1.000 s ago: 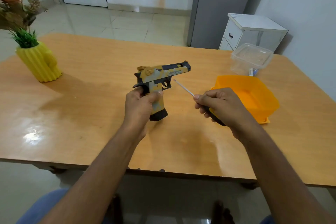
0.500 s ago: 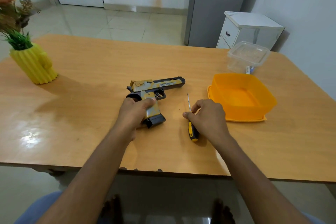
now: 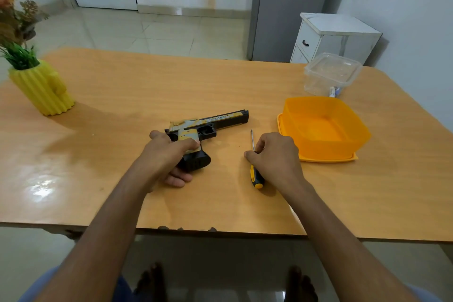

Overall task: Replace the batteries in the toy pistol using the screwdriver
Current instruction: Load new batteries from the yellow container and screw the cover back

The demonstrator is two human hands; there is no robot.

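The yellow-and-black toy pistol (image 3: 220,121) lies on its side on the wooden table (image 3: 147,81), barrel pointing right. My left hand (image 3: 166,154) grips its handle, thumb across the top and fingers underneath. To its right a screwdriver (image 3: 256,179) with a yellow-and-black handle lies on the table, its thin shaft pointing away from me. My right hand (image 3: 274,154) covers the middle of the tool, with thumb and fingers curled around it. No batteries show outside the pistol.
An open orange container (image 3: 323,130) stands on its lid just right of my right hand. Behind it sits a clear plastic box (image 3: 331,73) with a small item inside. A yellow vase with plants (image 3: 41,91) stands far left. A white cabinet (image 3: 335,32) is beyond the table.
A second ago both hands held the pistol and screwdriver up above the table. They have come down, and both things now lie on the tabletop with my hands still on them.
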